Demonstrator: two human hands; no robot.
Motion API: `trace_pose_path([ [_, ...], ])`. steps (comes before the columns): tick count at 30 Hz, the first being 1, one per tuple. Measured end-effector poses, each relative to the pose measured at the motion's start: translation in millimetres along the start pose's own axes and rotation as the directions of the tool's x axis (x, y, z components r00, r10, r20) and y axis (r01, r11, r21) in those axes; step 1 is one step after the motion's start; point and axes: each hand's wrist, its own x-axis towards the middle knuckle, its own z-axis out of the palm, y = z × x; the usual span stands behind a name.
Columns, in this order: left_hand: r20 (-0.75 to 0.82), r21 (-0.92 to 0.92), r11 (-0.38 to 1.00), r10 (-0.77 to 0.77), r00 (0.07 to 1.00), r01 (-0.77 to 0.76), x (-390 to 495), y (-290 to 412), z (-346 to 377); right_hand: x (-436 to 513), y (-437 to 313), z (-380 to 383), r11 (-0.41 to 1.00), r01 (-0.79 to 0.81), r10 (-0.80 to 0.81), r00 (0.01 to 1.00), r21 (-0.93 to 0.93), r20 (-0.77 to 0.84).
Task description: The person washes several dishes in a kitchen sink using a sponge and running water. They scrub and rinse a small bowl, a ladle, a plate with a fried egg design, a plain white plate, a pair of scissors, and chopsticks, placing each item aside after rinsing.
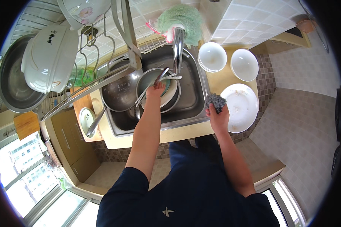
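Note:
My left hand (156,90) grips a bundle of white chopsticks (170,77) and a dark-handled utensil (161,76) above the stacked dishes in the sink. Under it, a white bowl (170,95) and a green-rimmed dish sit inside a metal pot (178,99). A steel frying pan (120,90) lies at the sink's left, its handle over the edge. My right hand (218,113) holds a grey steel-wool scourer (216,101) at the counter right of the sink, beside a white plate (241,109) with brownish residue.
Stacked white bowls (212,56) and another white bowl (244,64) stand behind the plate. A chrome faucet (178,51) arches over the sink. A wire dish rack (88,95) with large bowls overhangs the left side. A small dish (88,119) rests on a wooden board (83,98).

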Motion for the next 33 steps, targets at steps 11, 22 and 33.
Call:
trace_pose_path([
  [11, 0.149, -0.444, 0.887, -0.064, 0.987, 0.124, -143.7, 19.0, -18.6, -9.4, 1.1, 7.8, 0.992, -0.052, 0.07, 0.985, -0.118, 0.156],
  [22, 0.347, 0.056, 0.995, -0.095, 0.933, 0.081, -348.3, -2.9, -138.2, 2.1, 8.0, 41.5, 0.951, -0.295, 0.298, 0.806, -0.089, 0.511],
  [33, 0.545, 0.259, 0.888, -0.46, 0.701, 0.38, -355.7, -26.8, -139.8, 41.9, 2.9, 142.0, 0.52, 0.776, -0.493, 0.614, -0.356, 0.617],
])
